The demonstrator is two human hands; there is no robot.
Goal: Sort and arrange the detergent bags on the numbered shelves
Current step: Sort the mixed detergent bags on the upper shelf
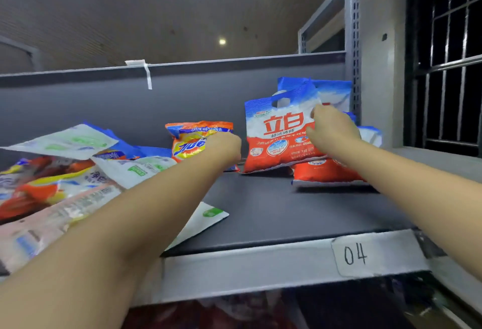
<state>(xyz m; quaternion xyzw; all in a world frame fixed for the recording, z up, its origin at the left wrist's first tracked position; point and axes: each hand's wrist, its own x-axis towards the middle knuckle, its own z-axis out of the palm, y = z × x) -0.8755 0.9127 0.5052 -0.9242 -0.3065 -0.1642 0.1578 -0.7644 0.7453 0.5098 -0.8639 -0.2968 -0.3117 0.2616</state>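
Red-and-white plastic detergent bag with blue handle top (276,133): upright, toward the rear right corner of the dark grey shelf board (273,211), lower edge resting on the board. Right hand (331,130): at the bag's right upper edge, fingers curled onto the plastic and pinching it. A second bag of the same red-white-blue print (333,91): upright directly behind, against the grey back panel (78,104) and next to the perforated grey steel upright (353,41). A third red-and-white bag (323,172): flat on the board just under the right wrist, at the right edge.

Orange-and-yellow plastic detergent bag with blue lettering (193,138): upright near the middle rear of the board, just left of the held bag. Left hand (224,146): fingers curled round this bag's right side, gripping it.

Loose heap of mixed detergent pouches, white-green, blue, and red-yellow (65,167): spread over the left half of the board up to the front edge, overlapping one another. One white pouch with green label (208,217): flat beneath the left forearm, near the front edge.

White paper label marked "04" (356,254): fixed on the light grey front rail (234,266), toward the right corner. Strip of white tape (142,67): hanging over the top edge of the back panel. Barred dark window (448,67): beyond the right side of the rack.
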